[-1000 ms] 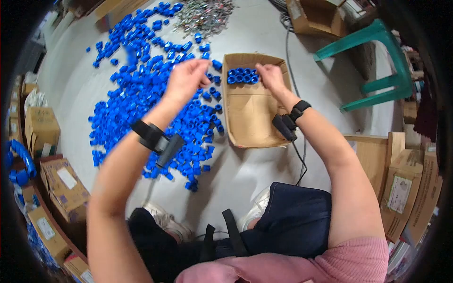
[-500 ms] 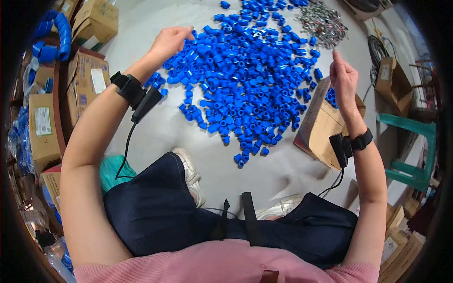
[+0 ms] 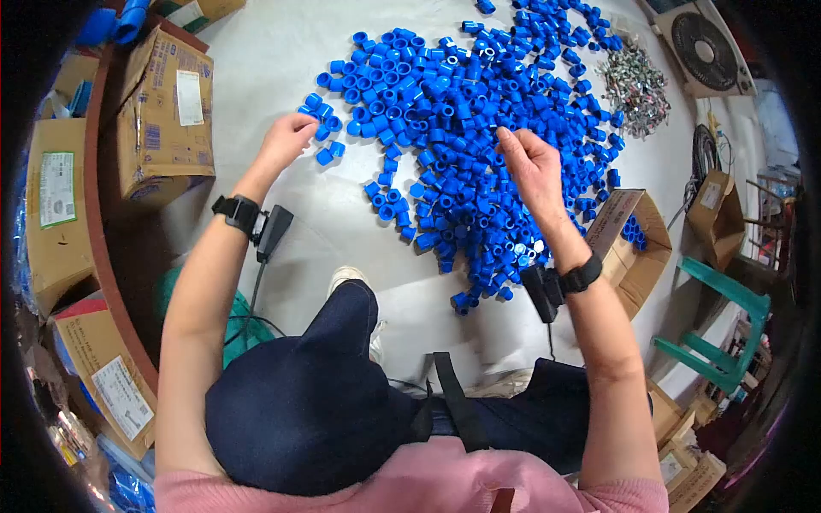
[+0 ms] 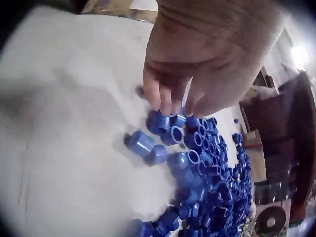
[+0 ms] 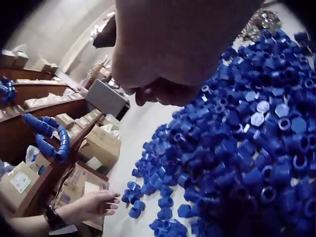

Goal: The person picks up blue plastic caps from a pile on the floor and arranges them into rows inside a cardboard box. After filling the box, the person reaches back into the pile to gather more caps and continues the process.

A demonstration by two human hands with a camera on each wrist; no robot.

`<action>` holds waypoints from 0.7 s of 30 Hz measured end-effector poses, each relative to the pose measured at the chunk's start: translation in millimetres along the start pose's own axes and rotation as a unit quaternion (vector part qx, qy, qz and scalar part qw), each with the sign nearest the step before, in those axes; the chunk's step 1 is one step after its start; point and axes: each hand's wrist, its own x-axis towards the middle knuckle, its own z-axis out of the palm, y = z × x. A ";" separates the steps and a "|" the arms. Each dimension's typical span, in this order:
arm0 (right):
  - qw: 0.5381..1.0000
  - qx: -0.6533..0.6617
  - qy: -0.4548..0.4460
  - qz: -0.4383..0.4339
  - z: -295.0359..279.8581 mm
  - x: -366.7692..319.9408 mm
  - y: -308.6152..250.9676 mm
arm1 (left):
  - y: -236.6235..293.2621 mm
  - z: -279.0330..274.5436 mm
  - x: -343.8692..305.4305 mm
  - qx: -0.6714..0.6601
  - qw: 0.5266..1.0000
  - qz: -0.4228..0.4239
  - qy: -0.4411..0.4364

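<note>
Many short blue pipe fittings lie in a wide pile on the floor. At the pile's left edge is the left hand, palm down. In the left wrist view that hand has its bent fingertips right at a few outlying fittings; a firm hold on one cannot be made out. Over the middle of the pile hangs the right hand, thumb extended and fingers loosely curled. The right wrist view shows this hand above the floor with no fitting visible in it.
An open cardboard box with some blue fittings inside stands right of the pile. Beyond are a heap of small metallic pieces, a fan unit and a green stool. Cartons line the left side.
The head view has swung left. The right hand has moved from the box to above the pile, and the left hand has come to the outlying fittings at the pile's left edge.
</note>
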 end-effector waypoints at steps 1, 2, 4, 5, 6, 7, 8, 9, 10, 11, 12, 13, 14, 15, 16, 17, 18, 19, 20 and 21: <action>0.999 0.006 0.003 0.032 4.8 0.9 12.2 | -10.6 4.5 -3.1 -0.007 1.000 -0.005 -0.001; 0.998 -0.006 -0.006 0.067 11.1 -0.3 22.6 | -21.1 7.8 -7.0 -0.041 0.998 -0.033 0.039; 0.995 -0.038 -0.034 0.088 25.7 -3.8 41.7 | -36.7 9.0 -10.0 -0.057 0.993 -0.076 0.067; 0.992 -0.082 -0.048 0.086 31.9 -5.8 48.7 | -42.9 10.0 -9.1 -0.058 0.993 -0.081 0.069; 0.990 -0.104 -0.054 0.074 39.0 -6.6 52.5 | -45.5 11.9 -9.4 -0.019 0.996 -0.051 0.068; 0.988 -0.125 -0.060 0.063 44.9 -6.6 55.6 | -48.1 13.1 -9.6 0.021 0.997 -0.022 0.065; 0.988 -0.125 -0.064 0.065 49.5 -5.2 58.4 | -50.6 14.2 -9.8 0.035 0.997 -0.019 0.067; 0.987 -0.143 -0.063 0.041 54.8 -3.8 58.0 | -51.6 15.8 -10.0 0.035 0.997 -0.024 0.067; 0.985 -0.162 -0.061 0.017 59.5 -3.0 57.1 | -52.2 16.8 -10.1 0.047 0.996 -0.014 0.071; 0.985 -0.162 -0.064 0.017 63.5 -2.3 56.1 | -52.8 18.1 -10.1 0.059 0.995 -0.003 0.077; 0.981 -0.181 -0.067 -0.010 67.3 -1.1 54.1 | -54.1 20.1 -10.2 0.058 0.995 -0.006 0.077; 0.976 -0.201 -0.070 -0.037 71.1 0.3 51.2 | -55.0 22.6 -10.4 0.071 0.995 0.011 0.071; 0.971 -0.221 -0.079 -0.040 75.0 1.1 47.1 | -55.3 25.6 -10.2 0.084 0.994 0.029 0.064; 0.971 -0.221 -0.081 -0.040 80.0 2.1 47.1 | -49.5 27.4 -12.4 0.083 0.994 0.027 0.064; 0.962 -0.243 -0.085 -0.090 85.3 4.3 48.0 | -44.0 29.1 -15.4 0.101 0.992 0.034 0.068; 0.950 -0.263 -0.088 -0.141 91.2 7.1 48.5 | -38.5 30.6 -18.1 0.118 0.990 0.041 0.072; 0.939 -0.273 -0.090 -0.190 98.7 10.4 47.1 | -37.5 33.0 -18.7 0.117 0.990 0.040 0.072; 0.928 -0.281 -0.108 -0.221 106.0 13.6 44.3 | -36.6 34.8 -19.3 0.146 0.984 0.059 0.078; 0.920 -0.280 -0.115 -0.248 115.1 17.5 43.0 | -35.9 35.7 -19.5 0.174 0.978 0.078 0.085; 0.912 -0.278 -0.123 -0.275 124.8 21.9 40.3 | -37.5 36.8 -18.8 0.175 0.978 0.077 0.085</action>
